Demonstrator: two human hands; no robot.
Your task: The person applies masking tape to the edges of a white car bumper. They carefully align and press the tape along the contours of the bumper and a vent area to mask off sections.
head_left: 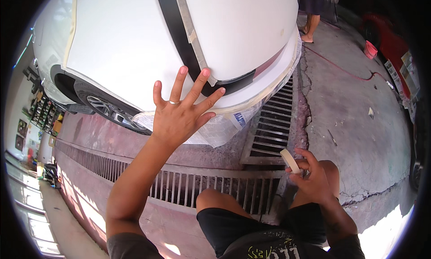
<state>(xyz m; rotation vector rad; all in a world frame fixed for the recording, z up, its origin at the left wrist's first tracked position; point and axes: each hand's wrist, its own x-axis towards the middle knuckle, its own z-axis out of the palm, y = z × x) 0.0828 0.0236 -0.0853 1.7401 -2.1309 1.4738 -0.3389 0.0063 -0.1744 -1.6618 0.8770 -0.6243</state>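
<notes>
My left hand (176, 120) is open with its fingers spread, over the lower corner of a white car (121, 39). Its fingertips lie by the black trim strip (173, 23) and the bottom end of a strip of masking tape (191, 34) that runs down beside the trim. Whether the fingers press on the panel is hard to tell. My right hand (314, 180), low and to the right above my knee, grips a roll of masking tape (290, 161). Printed masking paper (213, 132), taped along its top, hangs from the bumper's lower edge.
Metal floor grates (271, 120) lie under the bumper and across the floor before me. A car wheel (105, 107) is at left. Another person's leg (313, 26) stands at the far right, near a red hose (341, 69), a pink bucket (370, 50) and a red vehicle (390, 39).
</notes>
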